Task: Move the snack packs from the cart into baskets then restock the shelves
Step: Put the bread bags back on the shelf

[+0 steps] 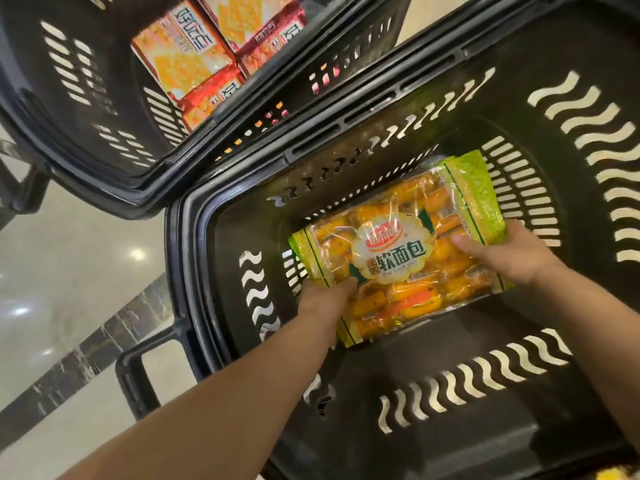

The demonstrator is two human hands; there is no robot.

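Observation:
A green and orange bread snack pack [398, 244] lies low inside the near black basket [194, 258], close to its floor. My left hand [325, 296] grips the pack's near-left corner, thumb on top. My right hand [509, 254] grips its right edge, thumb on the clear film. A second black basket [86, 109] stands beyond, touching the first, and holds several orange and red cracker packs [197, 60].
A glossy pale floor with a dark marble strip [86, 358] lies to the left. The near basket's handle [135, 375] juts out on its left side. A yellow scrap [620, 474] shows at the bottom right corner.

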